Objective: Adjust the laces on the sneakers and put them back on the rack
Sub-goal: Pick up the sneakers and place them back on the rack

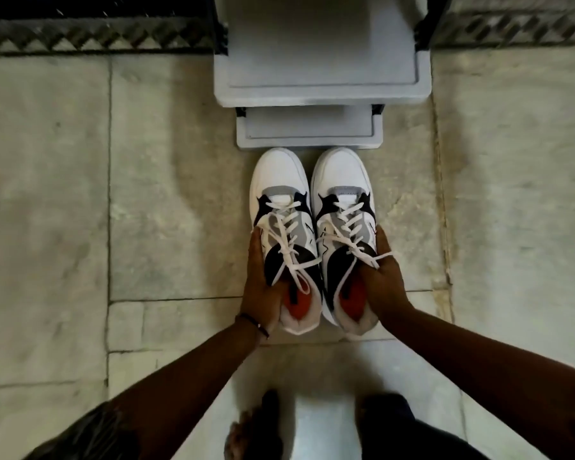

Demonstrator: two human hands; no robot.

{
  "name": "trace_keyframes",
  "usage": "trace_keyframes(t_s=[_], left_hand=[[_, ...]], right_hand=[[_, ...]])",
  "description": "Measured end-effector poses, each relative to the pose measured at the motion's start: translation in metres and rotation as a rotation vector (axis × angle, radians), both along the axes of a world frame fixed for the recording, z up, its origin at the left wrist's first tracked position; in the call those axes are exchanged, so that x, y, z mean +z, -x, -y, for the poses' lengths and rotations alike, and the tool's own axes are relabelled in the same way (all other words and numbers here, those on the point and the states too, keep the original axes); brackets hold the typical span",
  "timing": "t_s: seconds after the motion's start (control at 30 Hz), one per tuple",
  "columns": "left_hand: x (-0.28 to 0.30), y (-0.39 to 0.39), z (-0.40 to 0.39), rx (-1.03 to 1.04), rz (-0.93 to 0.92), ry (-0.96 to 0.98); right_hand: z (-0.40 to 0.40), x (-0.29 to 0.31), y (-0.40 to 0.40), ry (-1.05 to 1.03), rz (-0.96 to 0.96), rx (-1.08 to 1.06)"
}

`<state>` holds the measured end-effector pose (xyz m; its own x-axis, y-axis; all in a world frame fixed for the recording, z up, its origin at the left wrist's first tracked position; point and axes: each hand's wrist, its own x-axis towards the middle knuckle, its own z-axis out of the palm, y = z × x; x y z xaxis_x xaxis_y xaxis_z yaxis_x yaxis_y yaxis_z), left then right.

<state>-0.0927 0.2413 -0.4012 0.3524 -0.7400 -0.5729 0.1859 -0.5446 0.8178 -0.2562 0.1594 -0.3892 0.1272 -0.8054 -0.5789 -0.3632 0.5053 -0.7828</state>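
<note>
Bare feet (256, 429) stood on the stone floor (166, 207) below two outstretched arms. Each hand gripped one sneaker from its outer side: left hand (263, 287) on the left sneaker (284, 234), right hand (384, 280) on the right sneaker (344, 234). Both sneakers sat side by side, touching, toes just short of the grey rack (322, 88), white laces (352, 224) tied.

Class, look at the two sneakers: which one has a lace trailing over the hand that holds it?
The right sneaker, held by the right hand: its lace crosses that hand's thumb side. The left sneaker's laces lie on the shoe itself, off the left hand.
</note>
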Motion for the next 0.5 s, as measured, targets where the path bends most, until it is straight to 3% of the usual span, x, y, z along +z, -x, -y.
trace_keyframes(t_s=[0.17, 0.3, 0.5], left_hand=[[0.068, 0.008, 0.007, 0.146, -0.092, -0.213], [0.160, 0.008, -0.003, 0.343, -0.356, -0.158], [0.283, -0.006, -0.045, 0.308, -0.260, -0.138]], right_hand=[[-0.008, 0.045, 0.005, -0.149, -0.044, -0.057], [-0.030, 0.138, 0.002, -0.229, -0.027, -0.100], [-0.060, 0.296, -0.007, -0.355, 0.078, -0.195]])
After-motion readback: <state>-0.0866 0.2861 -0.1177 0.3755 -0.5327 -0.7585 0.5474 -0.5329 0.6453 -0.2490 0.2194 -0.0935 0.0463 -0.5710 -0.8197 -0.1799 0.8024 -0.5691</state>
